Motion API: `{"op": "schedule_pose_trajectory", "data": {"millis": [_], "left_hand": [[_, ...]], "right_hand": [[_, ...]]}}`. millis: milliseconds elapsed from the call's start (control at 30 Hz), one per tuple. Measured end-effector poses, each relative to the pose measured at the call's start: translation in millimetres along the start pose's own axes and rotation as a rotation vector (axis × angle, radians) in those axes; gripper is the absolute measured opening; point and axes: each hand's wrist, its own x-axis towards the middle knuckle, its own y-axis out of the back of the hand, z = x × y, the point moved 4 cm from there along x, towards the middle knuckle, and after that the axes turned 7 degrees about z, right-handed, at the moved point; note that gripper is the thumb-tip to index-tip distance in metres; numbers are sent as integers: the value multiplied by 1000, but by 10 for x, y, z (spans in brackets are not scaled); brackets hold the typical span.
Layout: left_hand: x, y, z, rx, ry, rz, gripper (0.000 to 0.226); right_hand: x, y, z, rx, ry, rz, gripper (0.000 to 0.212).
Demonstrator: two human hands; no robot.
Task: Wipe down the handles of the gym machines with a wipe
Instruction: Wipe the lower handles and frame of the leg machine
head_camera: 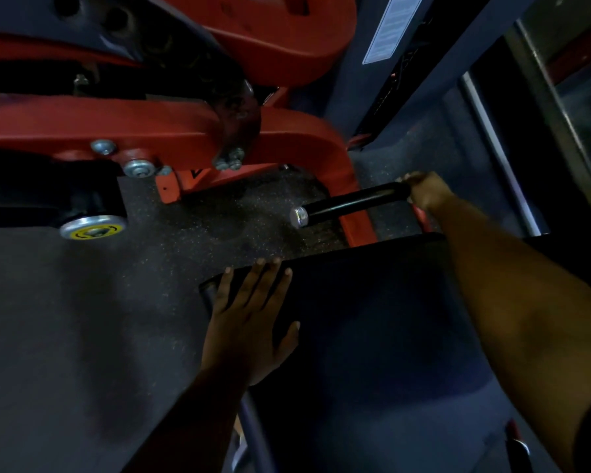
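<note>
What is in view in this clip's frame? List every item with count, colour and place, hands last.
handle: one, black grip with silver end cap, centre right, on the red frame.
machine frame: one, red, with silver bolts, across the top and centre.
seat pad: one, black, lower centre.
roller pad: one, black, with silver and yellow end cap, left.
label: one, white, top right on a dark upright.
floor: dark speckled rubber, below everything.
left hand: flat on the seat pad's edge, fingers straight.
right hand: at the handle's far end; no wipe can be made out.
</note>
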Motion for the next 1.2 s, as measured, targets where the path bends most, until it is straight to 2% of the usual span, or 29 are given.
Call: {"op": "schedule_pose_trajectory", "data": {"millis": [100,233,333,433,533,600,633,700,767,833,867,900,1000,1133,1167,1200], "left_hand": [[0,3,5,3,-3,-2,79],[-1,14,0,-2,-2,-14,80],[3,39,8,-11,-10,-7,79],[14,63,12,-22,-18,0,77],[24,58,15,-2,-15,-55,78],[30,62,14,21,-10,-79,78],[35,60,17,16,-12,-69,77],[27,70,20,-13,-12,-23,76],[18,86,24,-30,-20,10,76],[17,70,22,-33,-27,25,76],[10,59,22,-31,-25,23,76],[9,54,22,-26,-24,19,76],[11,26,17,5,-28,4,78],[-1,9,8,6,-37,24,78],[-4,10,5,-7,-38,33,77],[-8,12,1,-19,-37,36,77]], "right_hand": [[17,89,-70,63,42,50,23],[-97,138,-583,-77,210,-18,34],[-402,40,-999,-81,175,79,30],[-864,-147,-1477,44,88,211,27],[-1278,-327,-2017,263,269,339,21],[-1439,-407,-2159,484,387,341,25],[-1463,-383,-2104,630,375,327,26],[-1385,-278,-1765,972,230,426,25],[-1212,-153,-1151,1170,-11,722,24],[-992,-164,-568,1326,-325,887,27],[-843,-253,-305,1391,-470,844,33],[-722,-366,-169,1488,-537,760,36],[-413,-680,13,1641,-634,674,53],[-617,-472,-472,1678,-758,560,41],[-628,-512,-561,1745,-821,578,36],[-654,-521,-585,1706,-876,633,38]]}}
